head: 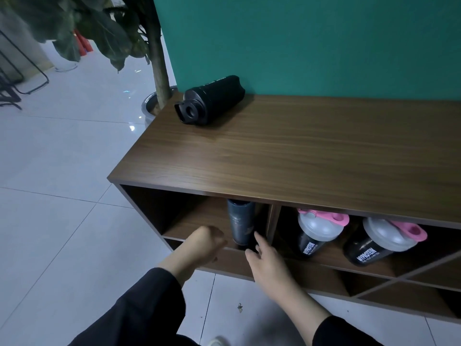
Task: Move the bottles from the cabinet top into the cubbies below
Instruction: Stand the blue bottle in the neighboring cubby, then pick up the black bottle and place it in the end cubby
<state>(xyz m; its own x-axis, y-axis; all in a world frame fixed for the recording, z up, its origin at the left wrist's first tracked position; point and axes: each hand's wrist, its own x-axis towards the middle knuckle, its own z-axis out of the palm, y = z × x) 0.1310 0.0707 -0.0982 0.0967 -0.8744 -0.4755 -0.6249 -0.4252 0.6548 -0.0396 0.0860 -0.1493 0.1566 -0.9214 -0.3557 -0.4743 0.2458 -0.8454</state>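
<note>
A black shaker bottle (pixel 212 101) lies on its side at the far left of the wooden cabinet top (pixel 299 151). In the left cubby (pixel 189 218) a dark blue-grey bottle (pixel 241 222) stands upright. My left hand (pixel 205 242) hovers in front of that cubby with fingers curled in and nothing in it. My right hand (pixel 264 258) is just right of the bottle's base, fingers apart, not gripping it. In the right cubby stand two black bottles with grey lids and pink caps, one on the left (pixel 316 233) and one on the right (pixel 379 242).
A potted plant with a thick trunk (pixel 159 71) stands at the cabinet's left end against the teal wall (pixel 311 41). Lower cubbies with diagonal dividers (pixel 399 280) sit beneath. White tiled floor (pixel 62 171) stretches to the left, with a black metal frame (pixel 20 78) far off.
</note>
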